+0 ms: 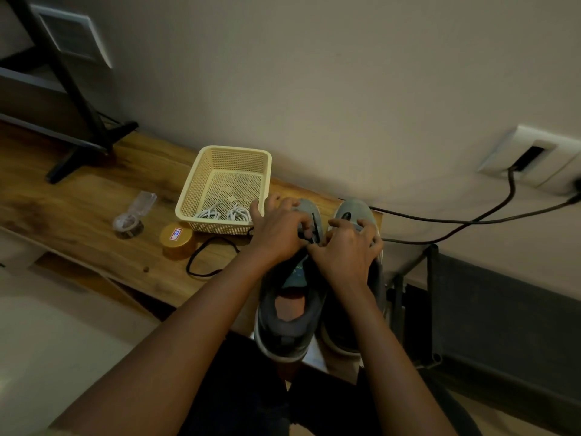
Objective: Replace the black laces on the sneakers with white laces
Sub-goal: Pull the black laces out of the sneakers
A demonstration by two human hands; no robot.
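- Both hands are bunched over the lace area of the left sneaker (289, 325). It's grey, suede-looking, with a padded collar and a pale rubber sole, toe pointing away towards the wall.
- The left hand (279, 231) has its fingers curled tight, pinching the black lace (315, 225) right at the eyelets.
- The right hand (349, 250) pinches the same lace with thumb and forefinger. Its other fingers are splayed over the toe of the right sneaker (352, 209), which sits just beside its twin.
- The key bit: a short stiff end of the lace pokes straight up between the two hands, slightly on the far side of the fingertips. So the lace's long axis runs up and away from the shoe, and I'd guess the pull should go that way. Both hands are basically on it, so neither has to reach.
- A thin black cord loop (204, 262) lies limp on the wooden tabletop (78, 209) to the left. I can't tell if it's this lace's tail or a separate one.
- The white laces (220, 213) are coiled in the near end of a cream plastic mesh basket (234, 149), just left of the left hand and not in use yet.
- So I'd say it's early days, still unthreading.
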